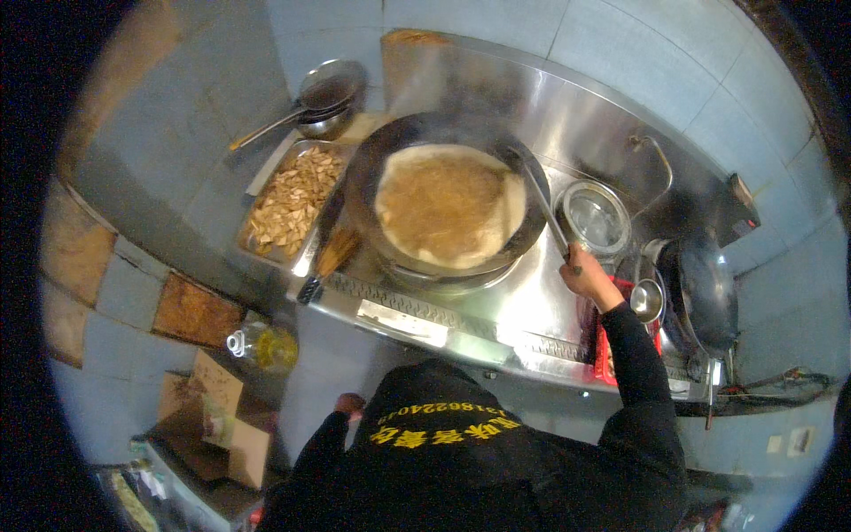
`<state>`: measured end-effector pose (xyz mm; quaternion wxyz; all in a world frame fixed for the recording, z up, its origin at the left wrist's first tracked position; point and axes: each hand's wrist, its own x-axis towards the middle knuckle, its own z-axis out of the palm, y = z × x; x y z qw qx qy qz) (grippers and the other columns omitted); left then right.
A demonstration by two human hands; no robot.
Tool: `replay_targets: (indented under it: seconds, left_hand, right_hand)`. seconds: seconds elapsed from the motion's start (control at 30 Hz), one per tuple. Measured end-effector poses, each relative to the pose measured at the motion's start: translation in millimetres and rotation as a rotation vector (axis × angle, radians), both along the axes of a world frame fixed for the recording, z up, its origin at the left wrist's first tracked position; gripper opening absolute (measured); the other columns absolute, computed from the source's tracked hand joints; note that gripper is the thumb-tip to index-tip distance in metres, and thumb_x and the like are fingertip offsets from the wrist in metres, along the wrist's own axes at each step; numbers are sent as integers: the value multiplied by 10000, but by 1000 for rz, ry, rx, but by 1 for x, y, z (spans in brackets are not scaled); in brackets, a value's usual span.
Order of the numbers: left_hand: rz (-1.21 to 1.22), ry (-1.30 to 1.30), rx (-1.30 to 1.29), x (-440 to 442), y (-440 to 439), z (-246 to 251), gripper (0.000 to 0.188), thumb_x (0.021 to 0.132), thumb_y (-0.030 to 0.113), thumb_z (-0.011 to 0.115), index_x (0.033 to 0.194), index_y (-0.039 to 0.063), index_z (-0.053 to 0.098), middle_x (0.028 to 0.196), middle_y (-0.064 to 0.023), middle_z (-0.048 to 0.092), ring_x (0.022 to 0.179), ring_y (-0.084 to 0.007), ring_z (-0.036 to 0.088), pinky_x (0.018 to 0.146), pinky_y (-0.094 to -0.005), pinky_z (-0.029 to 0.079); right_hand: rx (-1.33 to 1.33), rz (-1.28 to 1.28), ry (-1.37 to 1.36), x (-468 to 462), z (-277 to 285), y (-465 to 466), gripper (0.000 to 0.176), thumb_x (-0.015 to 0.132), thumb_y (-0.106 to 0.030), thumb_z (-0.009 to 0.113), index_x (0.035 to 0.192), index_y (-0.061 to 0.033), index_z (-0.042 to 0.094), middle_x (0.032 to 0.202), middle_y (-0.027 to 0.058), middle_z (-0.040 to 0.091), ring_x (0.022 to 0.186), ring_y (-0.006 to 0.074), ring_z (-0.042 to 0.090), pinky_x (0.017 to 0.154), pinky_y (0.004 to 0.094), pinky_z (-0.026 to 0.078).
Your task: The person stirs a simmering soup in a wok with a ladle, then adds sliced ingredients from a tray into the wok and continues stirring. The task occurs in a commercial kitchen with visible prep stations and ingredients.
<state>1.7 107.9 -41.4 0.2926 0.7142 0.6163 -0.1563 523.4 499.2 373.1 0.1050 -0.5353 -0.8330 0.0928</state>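
My right hand (588, 276) grips the long metal handle (545, 203) of a utensil. Its far end reaches over the right rim of a large black wok (362, 193), where the tool's head is hidden. Foamy, bubbling brown liquid (449, 206) fills the wok, pale froth ringing its edge. Down at my left side, my left hand (350, 403) hangs off the counter beside my black apron (452, 479), which bears yellow writing. Its fingers are too small and blurred to read. Left of the wok, a metal tray (302, 259) holds sliced brown pieces (296, 199).
A bamboo brush (336, 253) lies between tray and wok. Strainers (329, 93) rest on a metal pot at back left. Right are a lidded round container (597, 216), a red basket (604, 352), a ladle (646, 299) and a dark wok (708, 292). An oil bottle (269, 346) and cardboard (219, 392) sit lower left.
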Motion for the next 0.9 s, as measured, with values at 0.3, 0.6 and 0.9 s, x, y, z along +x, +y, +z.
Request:
replay_targets:
  seconds: [0.3, 0.6, 0.9]
  left_hand:
    - [407, -274, -19, -6, -38, -4, 155, 775, 253, 607, 783, 134, 707, 811, -109, 676, 767, -275, 642, 632, -434, 515]
    - [609, -230, -237, 10, -51, 18, 262, 835, 248, 578, 621, 103, 620, 578, -83, 572, 556, -244, 539, 524, -426, 436]
    - [352, -188, -29, -6, -58, -7, 157, 769, 170, 593, 660, 69, 644, 660, -103, 614, 593, -281, 552, 546, -412, 441]
  right_hand:
    - [-1287, -294, 1050, -83, -6, -83, 268, 892, -120, 526, 1137, -18, 483, 693, 10, 505, 539, 86, 470, 429, 237, 406]
    - [-1848, -169, 1623, -140, -23, -103, 267, 892, -30, 484, 1159, -37, 485, 628, -51, 381, 482, 44, 386, 389, 173, 325]
    - [-1310, -105, 1190, -110, 3, -97, 371, 840, -44, 509, 1201, 38, 478, 636, -23, 460, 458, 77, 429, 373, 228, 325]
